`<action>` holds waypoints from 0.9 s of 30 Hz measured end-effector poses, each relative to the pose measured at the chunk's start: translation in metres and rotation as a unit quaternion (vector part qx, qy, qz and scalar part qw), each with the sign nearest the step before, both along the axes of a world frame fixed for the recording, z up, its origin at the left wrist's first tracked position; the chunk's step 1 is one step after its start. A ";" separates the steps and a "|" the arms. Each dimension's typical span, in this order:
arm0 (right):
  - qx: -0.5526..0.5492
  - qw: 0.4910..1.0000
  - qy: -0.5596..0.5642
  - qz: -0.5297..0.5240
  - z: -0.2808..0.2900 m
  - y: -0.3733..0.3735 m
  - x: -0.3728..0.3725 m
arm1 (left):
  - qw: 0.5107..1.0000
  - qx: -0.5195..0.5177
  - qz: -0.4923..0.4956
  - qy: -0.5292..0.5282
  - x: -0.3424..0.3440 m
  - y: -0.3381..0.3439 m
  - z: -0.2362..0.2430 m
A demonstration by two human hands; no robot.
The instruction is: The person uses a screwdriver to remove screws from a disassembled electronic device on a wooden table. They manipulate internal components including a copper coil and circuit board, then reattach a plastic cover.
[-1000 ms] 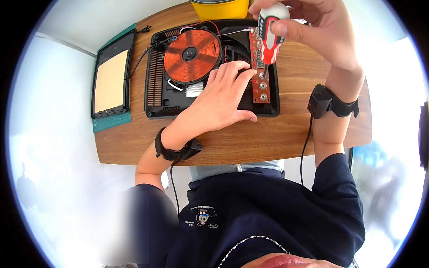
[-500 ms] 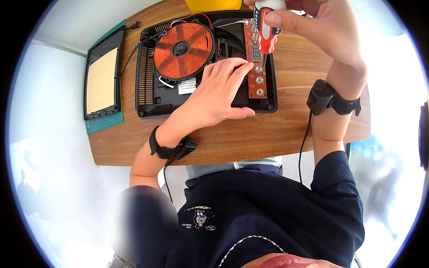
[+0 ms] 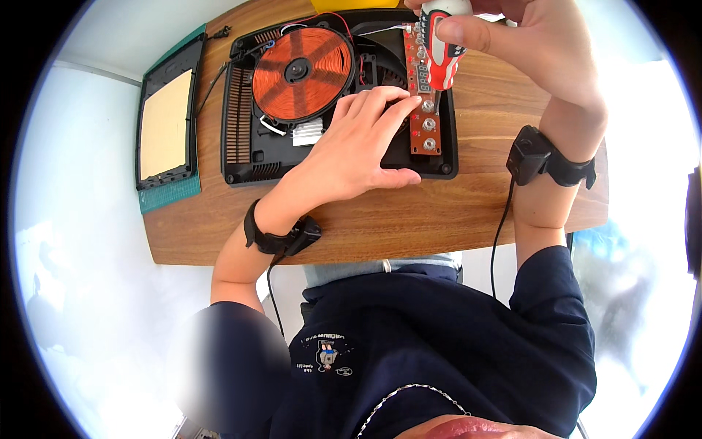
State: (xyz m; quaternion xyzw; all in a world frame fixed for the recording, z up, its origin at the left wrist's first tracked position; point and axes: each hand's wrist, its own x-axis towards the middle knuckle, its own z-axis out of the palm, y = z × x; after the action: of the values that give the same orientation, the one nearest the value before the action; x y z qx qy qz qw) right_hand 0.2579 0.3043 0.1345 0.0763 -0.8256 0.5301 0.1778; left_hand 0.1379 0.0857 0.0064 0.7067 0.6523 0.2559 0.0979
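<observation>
My right hand (image 3: 504, 36) grips the handle of a red, white and black screwdriver (image 3: 443, 55), held upright with its shaft pointing down at the right edge of a brown circuit board (image 3: 426, 134). The board carries a small digit display and several round buttons. My left hand (image 3: 362, 143) lies over the black base housing (image 3: 270, 170) of an induction cooker, fingers spread, its index fingertip touching the board's left edge. Left of that hand sits a round copper coil (image 3: 301, 80), with a white finned heat sink (image 3: 307, 132) below it. The screwdriver's tip is hard to make out.
At the left, a black panel frame with a cream sheet (image 3: 167, 124) rests on a green cutting mat (image 3: 172, 196). A plug and cord (image 3: 219, 33) lie behind it. Something yellow (image 3: 351, 6) stands at the far edge of the wooden table (image 3: 351, 234).
The whole scene has shifted slightly upward in view. My right hand still holds the screwdriver at the board, and my left hand keeps its place on it.
</observation>
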 end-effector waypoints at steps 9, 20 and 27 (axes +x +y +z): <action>0.023 0.999 -0.006 -0.030 0.004 -0.005 0.002 | 1.000 0.006 -0.004 0.002 0.000 -0.001 -0.001; 0.029 0.999 -0.003 -0.037 0.002 -0.005 0.000 | 1.000 -0.005 0.003 -0.015 -0.001 -0.002 -0.002; 0.067 0.996 0.027 -0.043 0.001 -0.001 0.000 | 1.000 0.005 -0.004 -0.010 -0.001 -0.002 -0.003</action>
State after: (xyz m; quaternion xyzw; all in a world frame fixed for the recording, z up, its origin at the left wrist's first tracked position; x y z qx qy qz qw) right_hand 0.2576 0.3032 0.1354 0.0665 -0.8568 0.4631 0.2169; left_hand 0.1365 0.0837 0.0034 0.7072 0.6473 0.2654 0.1019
